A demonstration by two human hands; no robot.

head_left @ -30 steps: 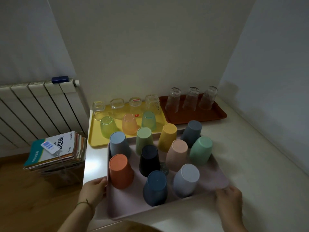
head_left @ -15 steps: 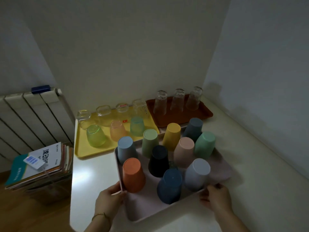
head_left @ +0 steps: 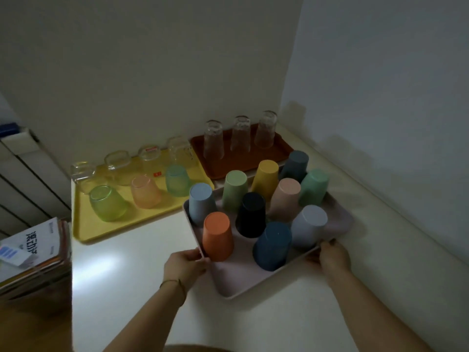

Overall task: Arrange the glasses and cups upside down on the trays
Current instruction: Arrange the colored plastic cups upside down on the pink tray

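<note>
Both were clamped on the pink tray [head_left: 236, 283]: the left hand [head_left: 186, 262] curled over its left rim beside the orange cup [head_left: 217, 236], the right hand [head_left: 332, 255] on its near right edge. The tray sat skewed on the table [head_left: 142, 288], ten cups [head_left: 251, 214] upturned on it, its far corner close against the brown tray [head_left: 253, 163]. I reckoned a sharp shove could topple those tall cups together, or jolt the glasses [head_left: 240, 134] behind.

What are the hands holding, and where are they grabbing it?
Both hold the pink tray by its rim: the left hand grips it next to the orange cup, the right hand near the pale grey cup.
</note>
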